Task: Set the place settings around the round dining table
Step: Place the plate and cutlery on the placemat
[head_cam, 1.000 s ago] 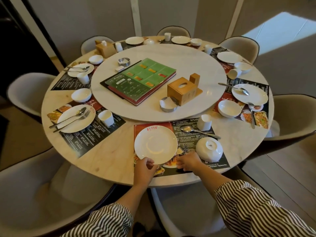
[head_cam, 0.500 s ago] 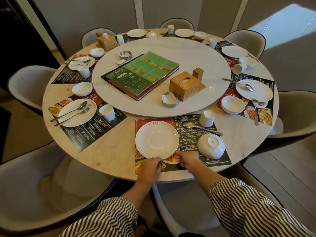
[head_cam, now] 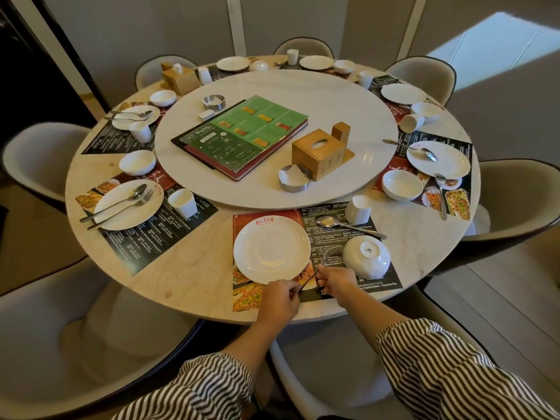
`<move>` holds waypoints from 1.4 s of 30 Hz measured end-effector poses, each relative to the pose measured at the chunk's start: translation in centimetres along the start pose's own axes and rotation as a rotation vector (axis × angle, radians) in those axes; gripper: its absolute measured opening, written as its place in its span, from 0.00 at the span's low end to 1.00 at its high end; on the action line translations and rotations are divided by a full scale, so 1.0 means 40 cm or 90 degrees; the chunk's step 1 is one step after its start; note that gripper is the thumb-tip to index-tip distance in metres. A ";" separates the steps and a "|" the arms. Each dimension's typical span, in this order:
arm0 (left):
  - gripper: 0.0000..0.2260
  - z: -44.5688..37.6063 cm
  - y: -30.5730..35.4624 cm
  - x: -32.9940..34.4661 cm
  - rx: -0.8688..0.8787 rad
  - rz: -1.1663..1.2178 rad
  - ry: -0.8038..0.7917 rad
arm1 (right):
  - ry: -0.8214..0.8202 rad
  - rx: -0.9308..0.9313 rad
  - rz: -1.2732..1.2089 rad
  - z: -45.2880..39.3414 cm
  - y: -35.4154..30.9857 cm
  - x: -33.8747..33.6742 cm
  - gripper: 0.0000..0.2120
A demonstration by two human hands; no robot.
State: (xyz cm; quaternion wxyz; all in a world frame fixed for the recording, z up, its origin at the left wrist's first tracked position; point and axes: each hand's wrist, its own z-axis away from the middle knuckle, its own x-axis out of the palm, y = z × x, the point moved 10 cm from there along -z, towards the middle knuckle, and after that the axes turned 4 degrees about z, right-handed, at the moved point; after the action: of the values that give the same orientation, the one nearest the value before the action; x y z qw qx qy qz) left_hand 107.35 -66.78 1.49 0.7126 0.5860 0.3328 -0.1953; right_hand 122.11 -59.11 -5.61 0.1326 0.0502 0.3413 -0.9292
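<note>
Nearest me on a printed placemat (head_cam: 322, 234) lies a white plate (head_cam: 272, 253). A fork (head_cam: 321, 263) slants between it and an upturned white bowl (head_cam: 366, 257), tines toward the bowl. My right hand (head_cam: 336, 283) pinches the fork's middle, lifting it a little. Just below the plate's near rim, my left hand (head_cam: 278, 298) curls its fingers at the fork's handle end. A spoon (head_cam: 348, 225) and an upside-down cup (head_cam: 357, 209) lie behind the bowl.
The round table (head_cam: 188, 277) carries several other settings with plates, bowls, cups and cutlery. Its white turntable (head_cam: 348, 116) holds a green menu (head_cam: 242, 134), a wooden tissue box (head_cam: 318, 153) and a metal ashtray (head_cam: 294, 178). Upholstered chairs (head_cam: 45, 328) ring the table.
The plate has been set down on the placemat. My right hand has raised the fork beside it, and my left hand has shifted from the plate's rim to the fork's handle end.
</note>
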 end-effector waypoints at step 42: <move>0.14 -0.084 -0.251 -0.087 -0.422 0.447 0.062 | 0.265 -0.362 0.798 -0.090 -0.396 -0.104 0.09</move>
State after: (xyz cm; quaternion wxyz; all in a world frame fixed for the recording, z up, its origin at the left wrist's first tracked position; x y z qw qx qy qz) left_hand 97.37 -66.29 -3.45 0.8675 0.4124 0.1922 0.2010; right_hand 121.68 -44.31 2.24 0.5814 0.3761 0.4951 -0.5248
